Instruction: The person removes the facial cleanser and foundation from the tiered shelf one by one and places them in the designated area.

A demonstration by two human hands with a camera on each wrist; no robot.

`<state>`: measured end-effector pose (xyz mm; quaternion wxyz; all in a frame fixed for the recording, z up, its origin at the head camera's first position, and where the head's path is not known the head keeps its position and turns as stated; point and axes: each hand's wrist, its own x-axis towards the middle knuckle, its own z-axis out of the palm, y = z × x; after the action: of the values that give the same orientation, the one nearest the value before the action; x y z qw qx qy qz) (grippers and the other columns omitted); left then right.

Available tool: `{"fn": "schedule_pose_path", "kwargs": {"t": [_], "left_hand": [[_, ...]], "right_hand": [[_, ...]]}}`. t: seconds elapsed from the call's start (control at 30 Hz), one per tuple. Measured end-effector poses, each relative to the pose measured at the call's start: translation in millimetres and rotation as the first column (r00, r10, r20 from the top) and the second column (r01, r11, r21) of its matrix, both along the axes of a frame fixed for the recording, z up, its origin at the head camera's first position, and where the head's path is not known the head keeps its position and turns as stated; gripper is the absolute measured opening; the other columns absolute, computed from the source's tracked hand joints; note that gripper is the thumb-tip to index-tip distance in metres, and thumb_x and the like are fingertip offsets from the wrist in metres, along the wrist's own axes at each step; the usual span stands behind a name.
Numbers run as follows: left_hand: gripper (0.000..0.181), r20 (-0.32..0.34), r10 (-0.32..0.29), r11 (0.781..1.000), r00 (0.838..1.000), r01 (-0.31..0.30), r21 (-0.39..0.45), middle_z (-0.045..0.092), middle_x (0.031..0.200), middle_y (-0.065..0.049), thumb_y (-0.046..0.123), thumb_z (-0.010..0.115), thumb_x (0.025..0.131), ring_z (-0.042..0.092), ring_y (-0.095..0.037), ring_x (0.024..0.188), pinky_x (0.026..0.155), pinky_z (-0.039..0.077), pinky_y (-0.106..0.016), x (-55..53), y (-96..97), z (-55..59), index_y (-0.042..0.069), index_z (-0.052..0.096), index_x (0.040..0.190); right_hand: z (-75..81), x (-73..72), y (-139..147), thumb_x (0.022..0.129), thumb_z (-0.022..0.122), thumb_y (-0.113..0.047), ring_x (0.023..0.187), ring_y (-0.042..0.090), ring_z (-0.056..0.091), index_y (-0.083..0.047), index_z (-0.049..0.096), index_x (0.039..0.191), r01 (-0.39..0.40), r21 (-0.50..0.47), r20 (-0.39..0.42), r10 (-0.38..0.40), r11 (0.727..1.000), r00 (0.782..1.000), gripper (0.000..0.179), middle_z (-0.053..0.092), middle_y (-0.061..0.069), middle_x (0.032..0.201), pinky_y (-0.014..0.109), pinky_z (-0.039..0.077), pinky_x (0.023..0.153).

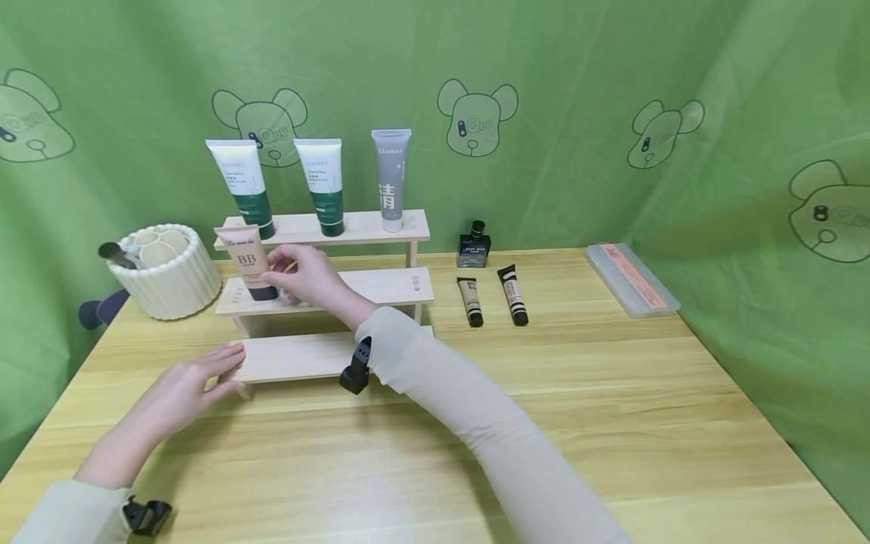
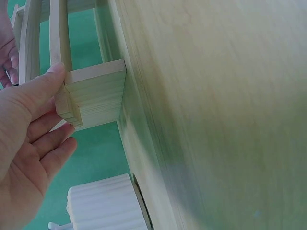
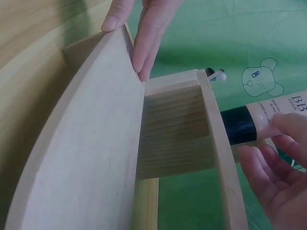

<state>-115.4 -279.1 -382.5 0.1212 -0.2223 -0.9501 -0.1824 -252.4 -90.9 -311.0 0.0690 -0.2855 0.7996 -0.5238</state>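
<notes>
A three-tier wooden display shelf (image 1: 292,357) stands on the table. At the left end of its lowest tier, my left hand (image 1: 182,387) grips the board, with the thumb on one face and fingers on the other in the right wrist view. A pink BB cream tube (image 1: 246,261) is cap-down at the left of the middle tier. My right hand (image 1: 309,278) pinches its side, the thumb (image 3: 288,125) lying on the tube's front. Behind, the top tier carries two white-and-green tubes (image 1: 238,175) (image 1: 325,185) and a grey tube (image 1: 391,177).
A white ribbed holder (image 1: 170,283) with a brush and puffs stands left of the shelf. To the right are a dark perfume bottle (image 1: 473,248), two small tubes (image 1: 470,301) (image 1: 513,296) lying flat, and a translucent flat case (image 1: 632,279). Green curtain surrounds the table.
</notes>
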Motion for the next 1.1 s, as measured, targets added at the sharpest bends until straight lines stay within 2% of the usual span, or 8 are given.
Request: {"fn": "schedule_pose_path", "kwargs": {"t": [0.23,0.6,0.77,1.1], "left_hand": [[0.046,-0.004,-0.009,1.0,1.0,0.009,-0.002,0.053,0.123,-0.022,0.016,0.072,0.078,0.051,-0.042,0.11,0.089,0.041,-0.057,-1.1,0.3,0.4,-0.005,0.059,0.117],[0.047,-0.012,-0.008,1.0,1.0,0.008,-0.002,0.054,0.123,-0.021,0.018,0.073,0.078,0.051,-0.042,0.109,0.089,0.041,-0.057,-1.7,-1.0,-3.3,-0.005,0.059,0.117],[0.046,-0.026,-0.009,1.0,1.0,0.009,0.0,0.054,0.123,-0.021,0.016,0.073,0.077,0.052,-0.042,0.109,0.088,0.042,-0.057,-1.0,-0.6,-3.7,-0.005,0.06,0.116],[0.047,-0.002,0.004,1.0,1.0,-0.004,0.003,0.053,0.124,-0.022,0.017,0.072,0.078,0.051,-0.042,0.11,0.089,0.041,-0.057,-0.1,0.2,-1.9,-0.005,0.059,0.117]], "right_hand": [[1.0,1.2,0,0.085,0.067,-0.014,0.066,0.009,0.057,-0.004,0.063,0.103,0.005,0.008,0.004,-0.005,1.0,1.0,0.02,0.059,0.0,0.082,0.021,0.053,0.05],[-3.0,3.1,11,0.086,0.067,-0.014,0.068,0.01,0.058,-0.004,0.063,0.103,-0.016,-0.029,0.018,0.017,0.999,1.0,0.02,0.059,0.001,0.084,0.022,0.055,0.053],[-3.3,2.0,26,0.085,0.068,-0.012,0.068,0.012,0.059,-0.004,0.064,0.101,-0.008,-0.068,0.044,0.011,0.998,0.999,0.019,0.06,0.001,0.083,0.026,0.056,0.054],[6.7,4.4,71,0.084,0.069,-0.012,0.074,0.019,0.061,-0.002,0.063,0.105,0.038,-0.089,0.073,-0.032,0.995,0.997,0.024,0.063,0.005,0.09,0.03,0.057,0.057]]}}
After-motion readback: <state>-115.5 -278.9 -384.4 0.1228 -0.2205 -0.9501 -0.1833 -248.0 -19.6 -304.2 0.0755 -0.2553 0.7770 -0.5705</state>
